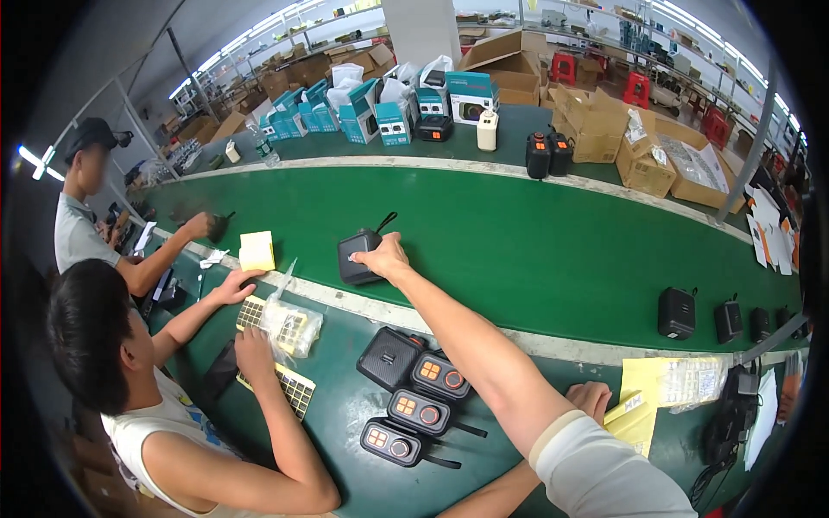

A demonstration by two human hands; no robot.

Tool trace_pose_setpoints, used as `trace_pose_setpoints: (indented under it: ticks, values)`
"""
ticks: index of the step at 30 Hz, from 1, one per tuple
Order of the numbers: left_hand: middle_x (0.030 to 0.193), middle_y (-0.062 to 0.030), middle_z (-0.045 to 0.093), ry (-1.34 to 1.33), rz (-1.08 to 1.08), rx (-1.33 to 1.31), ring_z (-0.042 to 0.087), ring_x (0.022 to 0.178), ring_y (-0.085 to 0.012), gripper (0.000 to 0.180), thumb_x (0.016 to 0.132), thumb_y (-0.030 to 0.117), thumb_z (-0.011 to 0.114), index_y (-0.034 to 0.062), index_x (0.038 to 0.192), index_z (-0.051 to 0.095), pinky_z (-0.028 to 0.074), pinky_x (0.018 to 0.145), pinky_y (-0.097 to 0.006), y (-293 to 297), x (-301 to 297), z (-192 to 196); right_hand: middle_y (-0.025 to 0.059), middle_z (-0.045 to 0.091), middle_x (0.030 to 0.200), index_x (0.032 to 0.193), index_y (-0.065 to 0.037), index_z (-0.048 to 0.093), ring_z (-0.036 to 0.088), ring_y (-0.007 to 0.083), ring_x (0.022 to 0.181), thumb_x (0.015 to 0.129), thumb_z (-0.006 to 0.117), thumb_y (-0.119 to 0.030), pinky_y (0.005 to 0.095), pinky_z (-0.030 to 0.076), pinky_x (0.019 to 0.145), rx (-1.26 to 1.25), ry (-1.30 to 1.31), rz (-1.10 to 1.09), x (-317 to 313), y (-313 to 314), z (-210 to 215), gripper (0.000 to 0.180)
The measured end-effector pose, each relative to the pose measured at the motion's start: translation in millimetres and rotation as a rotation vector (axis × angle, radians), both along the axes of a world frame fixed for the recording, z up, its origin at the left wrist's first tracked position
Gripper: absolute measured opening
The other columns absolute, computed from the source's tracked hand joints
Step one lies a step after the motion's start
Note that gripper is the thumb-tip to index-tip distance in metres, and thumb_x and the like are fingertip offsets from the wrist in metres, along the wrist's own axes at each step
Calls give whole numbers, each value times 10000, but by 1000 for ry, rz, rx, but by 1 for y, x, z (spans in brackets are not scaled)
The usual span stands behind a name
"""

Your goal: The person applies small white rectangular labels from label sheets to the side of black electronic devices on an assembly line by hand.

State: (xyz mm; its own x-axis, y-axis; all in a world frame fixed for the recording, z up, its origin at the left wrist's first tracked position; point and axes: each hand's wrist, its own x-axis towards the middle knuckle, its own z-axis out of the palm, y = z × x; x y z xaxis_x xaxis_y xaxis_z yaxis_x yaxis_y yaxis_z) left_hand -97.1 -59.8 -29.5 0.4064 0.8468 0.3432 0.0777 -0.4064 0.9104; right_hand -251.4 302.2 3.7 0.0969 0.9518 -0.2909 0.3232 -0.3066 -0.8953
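Observation:
My right hand reaches out to the left across the green conveyor belt. Its fingers grip a black boxy portable speaker with a wrist strap, the thumb on the near face. Closer in, my left hand is curled low over the table, partly hidden by my right arm. Beside its fingers lies a yellow sticker sheet, partly folded; what the fingers hold is hidden. On the table left of my right forearm are several black speakers with orange buttons, and one shows its mesh side.
Black speakers stand along the belt's right side. Bagged stickers and cables lie at the right. A co-worker's hand works over sticker sheets at the left; another person stands beyond. Blue-and-white boxes and cartons line the far side.

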Motion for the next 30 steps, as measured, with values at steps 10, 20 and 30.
trace_pose_setpoints:
  ticks: [10, 20, 30]
  values:
    - [822, -107, 647, -126, 53, -251, 630, 692, -215, 114, 955, 128, 554, 17, 980, 557, 502, 634, -325, 4, -9, -14, 110, 599, 1132, 1214, -89, 507, 608, 271, 1043, 886, 668, -309, 487, 517, 901, -82, 1125, -52, 202, -175, 78, 427]
    - [800, -100, 572, -598, -142, -402, 573, 665, -173, 161, 987, 166, 519, 22, 944, 461, 513, 562, -307, 4, -5, 49, 172, 595, 1197, 1281, -64, 492, 631, 341, 1019, 922, 611, -365, 450, 569, 845, 87, 1253, -321, 318, -365, 54, 484]
    - [788, -71, 619, -308, -103, -436, 595, 680, -111, 100, 957, 77, 564, -20, 943, 542, 522, 628, -253, -8, 19, 75, 114, 601, 1199, 1281, -83, 505, 605, 217, 1082, 959, 530, -394, 424, 515, 925, 151, 1372, -324, 318, -403, 32, 449]
